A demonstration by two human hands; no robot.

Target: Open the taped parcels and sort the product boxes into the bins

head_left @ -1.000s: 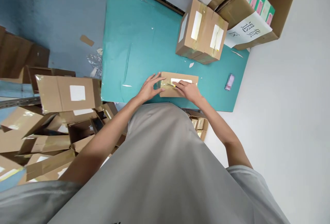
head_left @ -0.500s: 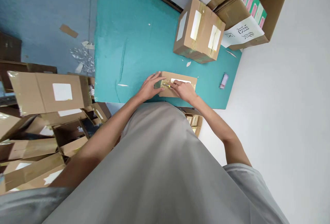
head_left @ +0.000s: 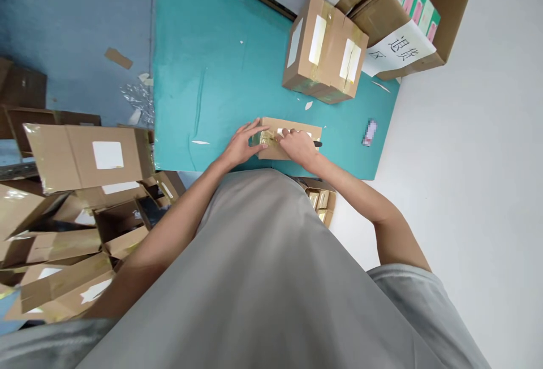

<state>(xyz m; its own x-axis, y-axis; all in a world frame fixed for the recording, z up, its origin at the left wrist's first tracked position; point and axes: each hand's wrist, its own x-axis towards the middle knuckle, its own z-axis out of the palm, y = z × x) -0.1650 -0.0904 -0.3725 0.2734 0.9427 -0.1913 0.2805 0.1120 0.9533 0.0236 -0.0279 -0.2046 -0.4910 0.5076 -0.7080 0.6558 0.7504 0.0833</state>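
Observation:
A small cardboard box lies near the front edge of the teal table, with clear tape on its left end and a white label on top. My left hand rests against that left end, thumb and fingers spread over its corners. Over the middle of the box, my right hand is closed around a utility knife. Only the dark rear end of its handle shows; the blade is hidden under my fingers.
A larger taped carton stands behind on the teal table. Further back is an open carton with green-and-pink packs. A phone-like blurred object lies at right. Cardboard boxes pile up on the left, beside the table.
My right hand has shifted slightly left along the box; the knife's front part is now covered and its dark rear end shows. My left hand keeps its place on the box.

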